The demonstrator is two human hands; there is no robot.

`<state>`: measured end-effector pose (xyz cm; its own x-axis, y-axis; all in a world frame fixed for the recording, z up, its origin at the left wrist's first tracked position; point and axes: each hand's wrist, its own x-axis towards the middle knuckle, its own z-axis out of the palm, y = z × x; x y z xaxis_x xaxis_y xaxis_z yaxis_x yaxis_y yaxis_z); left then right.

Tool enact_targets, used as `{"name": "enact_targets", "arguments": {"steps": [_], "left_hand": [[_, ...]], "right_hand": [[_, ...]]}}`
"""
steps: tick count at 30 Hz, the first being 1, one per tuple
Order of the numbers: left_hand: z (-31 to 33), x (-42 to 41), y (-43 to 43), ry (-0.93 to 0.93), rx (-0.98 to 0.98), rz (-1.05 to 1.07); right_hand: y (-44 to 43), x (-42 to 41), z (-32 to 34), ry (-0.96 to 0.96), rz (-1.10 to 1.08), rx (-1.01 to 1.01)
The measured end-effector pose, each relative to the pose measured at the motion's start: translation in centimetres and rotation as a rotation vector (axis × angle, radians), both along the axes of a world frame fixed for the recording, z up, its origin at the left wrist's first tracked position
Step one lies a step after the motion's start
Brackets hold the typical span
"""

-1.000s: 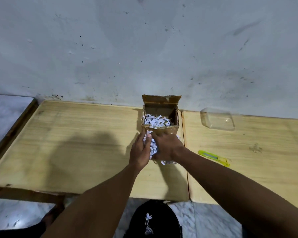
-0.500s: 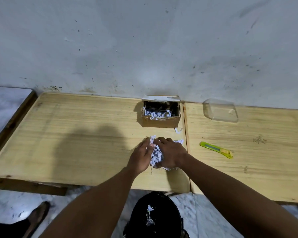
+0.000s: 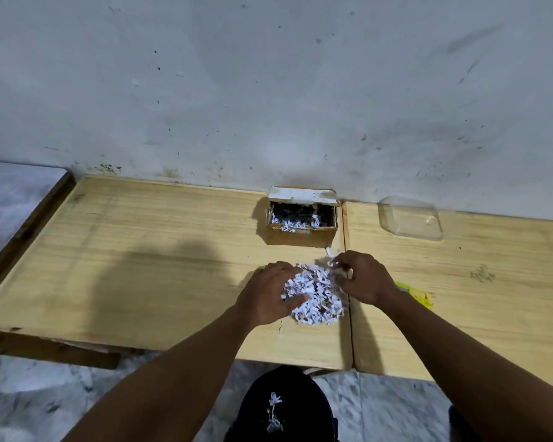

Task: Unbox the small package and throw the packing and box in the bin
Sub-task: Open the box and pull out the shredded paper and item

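Observation:
A small open cardboard box stands against the wall at the back of the wooden table, with some shredded white paper still inside. A clump of shredded paper packing lies near the table's front edge. My left hand cups its left side, and my right hand presses on its right side with fingers pinching shreds. A black bin with a few white shreds in it stands on the floor just below the table's front edge.
A clear plastic container lies at the back right of the box. A yellow-green utility knife sits on the table, partly hidden behind my right wrist. One loose shred lies in front of the box. The table has a seam running front to back.
My hands pulled a clump of shredded paper out of the box and drew it toward the front edge. The box went from tilted to standing flat at the wall.

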<state>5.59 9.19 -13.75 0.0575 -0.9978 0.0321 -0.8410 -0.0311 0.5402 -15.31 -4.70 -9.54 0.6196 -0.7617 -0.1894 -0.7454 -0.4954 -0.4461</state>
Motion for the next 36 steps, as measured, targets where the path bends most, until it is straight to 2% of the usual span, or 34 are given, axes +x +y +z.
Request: {"name": "enact_targets", "arguments": {"steps": [3,7,10,13,17,19,21,24,28,32,36], "left_hand": [[-0.7,-0.3,-0.8,-0.096,0.038,-0.105],[-1.5,0.2,-1.6,0.012,-0.059,-0.029],[-1.6,1.6,-1.8,0.057,-0.105,-0.001],[-1.6,3.9,-1.6,0.091,-0.125,0.067],[-1.5,6.4,-1.2,0.088,-0.004,0.238],[-1.2,6.4,-0.9,0.086,0.001,0.285],[-1.0,5.7,-1.0,0.076,-0.107,0.231],[-1.3,3.8,-1.3,0.007,-0.19,0.074],[-2.2,2.5,-0.7,-0.056,-0.091,-0.039],[-2.5,3.5,0.2,0.014,-0.078,-0.026],[-2.5,5.2,1.0,-0.085,-0.059,-0.02]], "right_hand": [[1.2,0.2,-1.4,-0.064,0.05,0.085],[2.2,0.4,-3.7,-0.081,0.136,0.078],[1.9,0.1,-4.3,-0.14,0.078,0.078],[0.9,-0.7,-4.2,-0.102,-0.019,0.065],[-0.2,-1.4,-3.6,0.037,-0.097,-0.006],[0.1,-1.1,-3.3,0.021,-0.107,-0.085],[1.1,-0.2,-2.7,-0.089,-0.069,-0.167],[2.8,1.3,-2.3,-0.209,0.126,-0.225],[3.4,1.7,-3.4,-0.099,0.299,-0.12],[3.2,0.6,-3.6,-0.092,0.304,-0.091],[2.5,-1.1,-3.2,-0.033,0.262,-0.082]]}}
